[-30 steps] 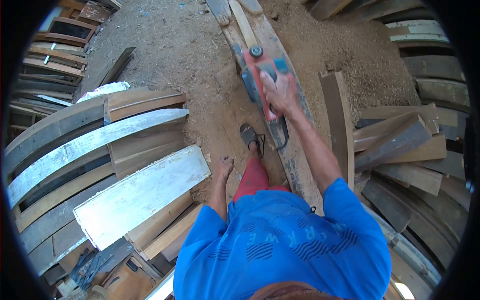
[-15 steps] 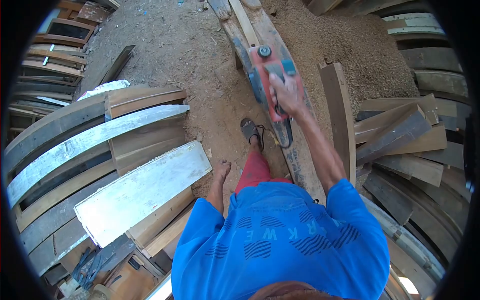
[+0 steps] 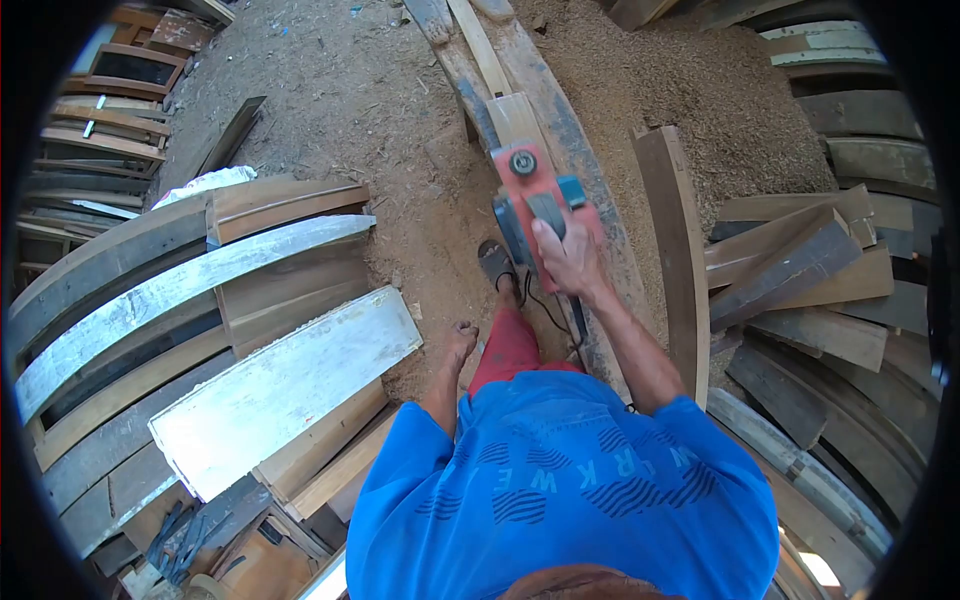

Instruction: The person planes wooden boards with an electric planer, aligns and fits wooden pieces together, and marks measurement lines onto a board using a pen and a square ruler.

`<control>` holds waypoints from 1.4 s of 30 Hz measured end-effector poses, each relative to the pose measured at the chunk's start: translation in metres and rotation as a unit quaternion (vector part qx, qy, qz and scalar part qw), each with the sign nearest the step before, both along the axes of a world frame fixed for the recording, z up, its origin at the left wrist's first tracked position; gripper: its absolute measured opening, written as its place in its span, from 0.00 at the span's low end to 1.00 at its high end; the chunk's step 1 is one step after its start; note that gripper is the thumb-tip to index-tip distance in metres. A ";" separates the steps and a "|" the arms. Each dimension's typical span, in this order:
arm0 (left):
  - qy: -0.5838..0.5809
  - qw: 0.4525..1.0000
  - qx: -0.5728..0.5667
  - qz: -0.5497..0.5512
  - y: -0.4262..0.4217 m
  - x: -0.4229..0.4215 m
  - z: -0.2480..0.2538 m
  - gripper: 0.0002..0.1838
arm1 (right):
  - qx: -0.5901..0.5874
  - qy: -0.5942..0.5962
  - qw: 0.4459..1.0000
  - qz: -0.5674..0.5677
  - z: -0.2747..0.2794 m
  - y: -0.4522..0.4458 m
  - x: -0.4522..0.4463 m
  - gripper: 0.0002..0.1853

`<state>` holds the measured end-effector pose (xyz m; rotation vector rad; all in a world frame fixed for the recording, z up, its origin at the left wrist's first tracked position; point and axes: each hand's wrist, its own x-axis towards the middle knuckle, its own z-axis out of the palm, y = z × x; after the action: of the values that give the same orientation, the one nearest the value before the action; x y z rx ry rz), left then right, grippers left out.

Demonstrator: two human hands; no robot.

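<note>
My right hand [image 3: 572,258] is wrapped round the handle of a red and teal electric planer [image 3: 518,185]. The planer rests on a pale wooden board [image 3: 515,118], whose bare far end shows ahead of the tool. Beneath the board runs a long, worn workbench plank [image 3: 590,150]. A dark cord [image 3: 540,305] loops near the planer's rear. My left hand [image 3: 462,340] hangs beside my left leg, its fingers curled in a loose fist with nothing visible in them.
At left, a white-faced board [image 3: 290,390] tops stacked timber. A long brown plank [image 3: 675,240] stands just right of the bench. Several offcuts [image 3: 800,260] are piled farther right. Wood shavings [image 3: 740,110] cover the ground beyond, and my sandalled foot [image 3: 495,262] is beside the bench.
The planer and my right hand have come back along the board toward my body, exposing more of the board's far end. My left hand has shifted slightly right.
</note>
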<state>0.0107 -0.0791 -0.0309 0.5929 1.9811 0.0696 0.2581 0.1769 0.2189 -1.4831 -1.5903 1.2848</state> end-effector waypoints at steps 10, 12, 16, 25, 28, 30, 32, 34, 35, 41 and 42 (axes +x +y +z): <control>0.010 0.999 0.025 0.039 -0.009 -0.021 -0.007 0.28 | 0.043 0.002 0.999 0.013 -0.027 0.174 -0.062 0.29; 0.005 0.998 0.032 0.063 -0.011 -0.025 -0.001 0.28 | 0.032 0.031 0.999 0.020 -0.028 0.182 -0.062 0.28; 0.007 0.997 0.042 0.068 -0.022 -0.031 0.001 0.27 | -0.026 0.121 0.992 0.005 0.008 0.162 -0.048 0.26; 0.017 1.000 0.001 -0.010 -0.015 -0.021 -0.001 0.29 | -0.086 0.081 0.993 0.007 0.000 -0.009 0.028 0.20; 0.005 1.000 -0.005 -0.018 0.013 -0.001 0.035 0.29 | -0.064 0.040 0.997 0.002 -0.008 -0.052 0.042 0.23; -0.008 1.000 -0.004 -0.022 0.024 0.007 0.043 0.30 | -0.064 0.019 0.998 0.009 -0.006 -0.048 0.041 0.27; -0.001 1.000 0.007 -0.019 0.024 0.010 0.038 0.28 | -0.094 0.004 0.996 0.005 0.012 -0.022 0.029 0.28; -0.012 1.000 0.016 -0.004 0.021 0.008 0.027 0.27 | -0.083 0.006 0.997 -0.010 0.007 0.008 0.013 0.26; -0.027 0.999 0.019 0.010 0.019 0.006 0.020 0.27 | -0.056 0.016 0.998 -0.023 -0.001 0.025 0.004 0.25; 0.018 1.000 0.023 -0.010 0.014 -0.017 0.001 0.29 | 0.041 0.028 0.998 -0.026 -0.020 0.155 -0.043 0.23; 0.038 0.998 0.020 -0.035 0.015 -0.019 0.001 0.30 | 0.055 0.023 0.998 -0.027 -0.030 0.182 -0.051 0.23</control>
<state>-0.0083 -0.0646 -0.0301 0.7006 2.0348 0.0437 0.2067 0.3586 0.1894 -1.4092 -1.5548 1.1732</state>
